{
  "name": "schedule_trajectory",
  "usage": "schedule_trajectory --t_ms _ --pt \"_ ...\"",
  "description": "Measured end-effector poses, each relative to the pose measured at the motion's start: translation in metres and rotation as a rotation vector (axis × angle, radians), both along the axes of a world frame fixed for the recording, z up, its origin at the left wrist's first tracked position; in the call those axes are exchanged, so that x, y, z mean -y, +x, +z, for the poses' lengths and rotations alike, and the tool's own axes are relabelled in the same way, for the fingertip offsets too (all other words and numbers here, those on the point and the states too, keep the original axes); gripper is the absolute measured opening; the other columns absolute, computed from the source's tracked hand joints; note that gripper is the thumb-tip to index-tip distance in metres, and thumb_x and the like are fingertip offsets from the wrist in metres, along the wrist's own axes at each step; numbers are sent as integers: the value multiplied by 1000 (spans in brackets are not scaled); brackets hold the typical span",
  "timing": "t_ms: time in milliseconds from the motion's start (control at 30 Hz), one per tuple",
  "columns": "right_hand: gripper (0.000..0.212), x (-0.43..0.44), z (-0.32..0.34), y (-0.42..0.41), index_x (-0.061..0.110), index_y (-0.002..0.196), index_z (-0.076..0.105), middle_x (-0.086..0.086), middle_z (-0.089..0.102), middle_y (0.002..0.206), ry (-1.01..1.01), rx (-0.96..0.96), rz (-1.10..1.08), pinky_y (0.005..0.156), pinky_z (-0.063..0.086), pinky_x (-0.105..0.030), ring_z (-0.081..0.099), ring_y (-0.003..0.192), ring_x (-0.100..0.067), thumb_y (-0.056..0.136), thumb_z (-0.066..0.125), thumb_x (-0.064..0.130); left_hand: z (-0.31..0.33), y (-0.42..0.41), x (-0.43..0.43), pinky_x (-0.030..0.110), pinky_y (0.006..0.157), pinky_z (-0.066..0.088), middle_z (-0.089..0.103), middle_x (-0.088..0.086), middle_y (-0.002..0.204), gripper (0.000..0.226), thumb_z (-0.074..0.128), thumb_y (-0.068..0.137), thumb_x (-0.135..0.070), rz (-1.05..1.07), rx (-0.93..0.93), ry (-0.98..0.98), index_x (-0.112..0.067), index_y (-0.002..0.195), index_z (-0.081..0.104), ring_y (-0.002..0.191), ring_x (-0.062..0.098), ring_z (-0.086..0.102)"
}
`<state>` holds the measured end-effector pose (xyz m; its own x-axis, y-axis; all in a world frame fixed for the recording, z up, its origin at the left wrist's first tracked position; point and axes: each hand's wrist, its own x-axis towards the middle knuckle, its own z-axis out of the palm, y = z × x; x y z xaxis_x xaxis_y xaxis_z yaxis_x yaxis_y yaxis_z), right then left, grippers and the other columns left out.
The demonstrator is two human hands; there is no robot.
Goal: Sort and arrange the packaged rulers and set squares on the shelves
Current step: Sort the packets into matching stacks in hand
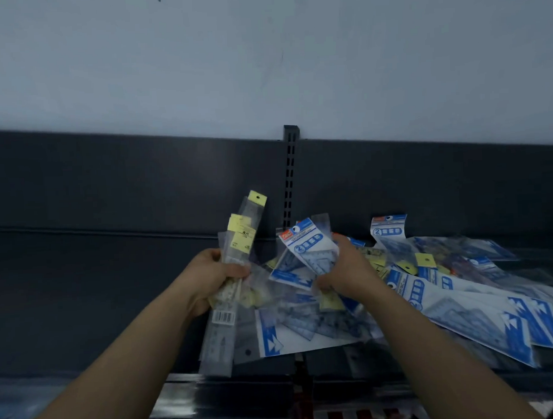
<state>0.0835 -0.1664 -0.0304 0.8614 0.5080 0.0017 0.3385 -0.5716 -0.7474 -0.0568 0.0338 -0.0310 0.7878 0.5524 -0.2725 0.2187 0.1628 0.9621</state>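
Note:
My left hand grips a bundle of clear ruler packets with yellow header tags, held upright above the dark shelf. My right hand holds blue-and-white set square packets, raised just above a loose pile. The pile of set square and ruler packets spreads over the shelf's right half, some overhanging the front edge. Another ruler packet with a barcode hangs below my left hand.
A slotted metal upright splits the dark back panel behind the hands. The shelf's front lip runs below the packets. A pale wall rises above the shelving. More goods show blurred at the bottom left corner.

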Motion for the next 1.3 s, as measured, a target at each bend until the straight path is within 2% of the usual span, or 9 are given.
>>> schedule_trajectory --t_ms 100,267,467,633,800,900,967,1133,1300 --pt "70 -1 2 -2 22 117 47 1 61 110 135 -86 18 77 53 -32 61 92 -15 62 88 9 -4 3 2 44 71 59 70 20 99 40 76 78 -3 -3 -76 71 -3 112 54 85 34 70" --pt "65 -12 8 -11 21 115 47 11 58 95 209 -217 57 80 55 -35 59 84 -8 65 87 11 -11 6 6 32 52 57 71 21 94 34 74 78 -1 -14 -101 66 3 109 59 71 29 70" --pt "99 -28 3 -24 15 150 23 -3 37 149 1 -177 125 92 43 -31 46 124 -23 72 84 23 -16 5 2 42 65 60 71 23 95 48 77 71 5 -32 -96 30 8 114 57 77 34 70" --pt "93 -34 0 -24 30 149 27 6 53 103 -12 -142 147 53 48 -16 60 86 -15 75 80 11 -18 6 9 43 77 59 68 10 108 92 94 49 -16 -23 -111 129 -6 126 45 91 27 70" --pt "84 -30 4 -20 18 140 37 0 54 111 -46 -163 88 68 51 -28 56 92 -19 70 83 12 -12 12 20 37 86 53 54 5 125 105 90 59 -22 -20 -206 485 -15 138 21 108 24 57" --pt "72 -18 7 -16 13 132 41 -2 53 112 -73 -153 55 74 46 -30 51 94 -18 73 82 12 -6 11 17 32 75 52 53 5 126 107 87 65 -19 -17 -278 540 -15 144 15 101 22 58" --pt "70 -9 9 -14 12 132 41 -4 54 117 -73 -140 44 74 43 -28 48 93 -16 75 80 12 -1 7 10 29 66 49 53 6 123 106 84 70 -16 18 -315 530 -15 148 12 92 21 56" --pt "68 2 10 -10 10 134 42 -2 55 121 -17 -105 18 76 43 -25 48 95 -13 76 77 4 7 -8 -7 33 78 45 49 13 135 101 81 73 -21 80 -402 554 -10 149 16 115 30 54" --pt "45 2 16 -4 7 121 49 -2 56 104 84 -1 -26 74 43 -29 52 90 -17 81 69 2 9 -14 -12 32 62 48 57 14 107 70 77 77 -10 132 -389 390 3 133 37 86 27 59"
